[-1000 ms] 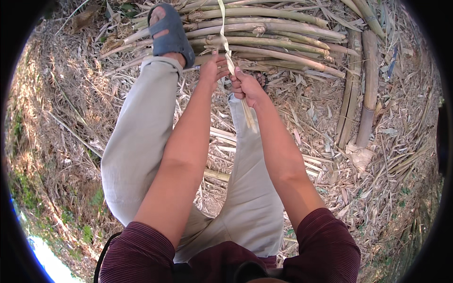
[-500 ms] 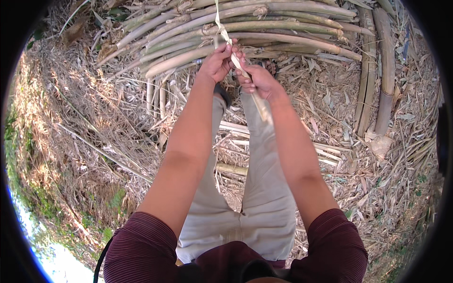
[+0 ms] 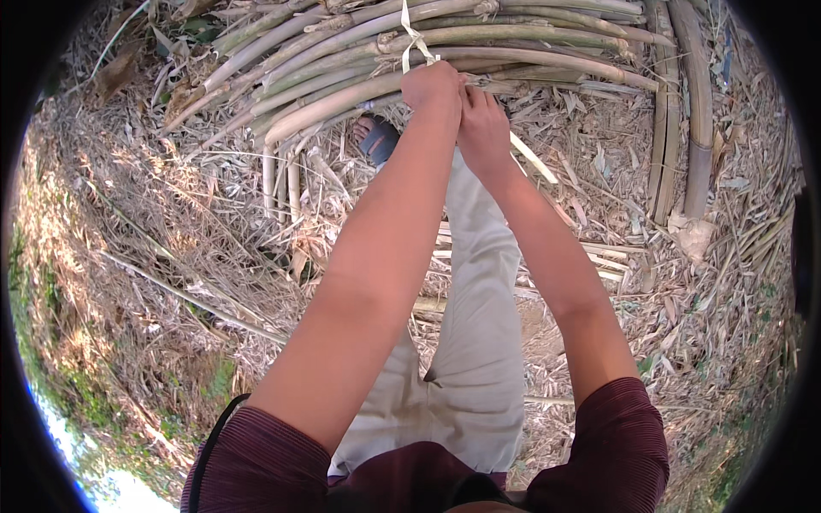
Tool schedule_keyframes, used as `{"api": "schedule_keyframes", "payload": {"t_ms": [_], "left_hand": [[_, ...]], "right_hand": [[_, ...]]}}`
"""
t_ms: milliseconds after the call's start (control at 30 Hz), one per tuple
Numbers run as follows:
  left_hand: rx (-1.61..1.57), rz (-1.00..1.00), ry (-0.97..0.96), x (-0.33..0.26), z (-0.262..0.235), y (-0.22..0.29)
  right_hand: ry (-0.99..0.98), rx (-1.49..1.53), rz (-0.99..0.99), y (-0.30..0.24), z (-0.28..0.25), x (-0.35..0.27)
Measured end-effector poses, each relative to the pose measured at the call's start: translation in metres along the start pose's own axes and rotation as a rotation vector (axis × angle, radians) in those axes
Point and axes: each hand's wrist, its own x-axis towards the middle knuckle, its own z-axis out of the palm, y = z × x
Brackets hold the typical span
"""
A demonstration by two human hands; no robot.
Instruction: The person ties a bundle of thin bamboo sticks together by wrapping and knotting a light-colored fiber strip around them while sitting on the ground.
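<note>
A pale, flat bamboo strip hangs over a bundle of bamboo poles and bends into a loop just beyond my hands. My left hand is closed in a fist over the strip, at the near edge of the bundle. Close beside it on the right, my right hand has its fingers curled and pressed together on the same strip. The strip's stiff tail sticks out past my right wrist. My hands cover the place where the strip's parts meet.
Two thick bamboo poles lie lengthwise at the right, near the bundle's ends. My sandalled foot stands close to the bundle. Split bamboo pieces and dry leaves cover the ground, and a long thin stick lies at the left.
Both hands have shifted right, the left more so and with its back now turned up. The strip now bends into a loop above them, and its tail points out to the right.
</note>
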Motion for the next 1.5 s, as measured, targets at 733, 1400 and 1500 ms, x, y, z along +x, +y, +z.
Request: {"api": "schedule_keyframes", "payload": {"t_ms": [733, 1400, 1500], "left_hand": [[1.323, 1.775, -0.092, 0.083, -0.145, 0.016], [0.872, 2.074, 0.443, 0.173, -0.113, 0.019], [0.673, 2.307, 0.434, 0.191, -0.118, 0.006]], "right_hand": [[-0.335, 0.31, 0.148, 0.045, -0.038, 0.068], [-0.768, 1.379, 0.742, 0.098, 0.002, 0.062], [-0.86, 1.404, 0.685, 0.104, 0.01, 0.065]]}}
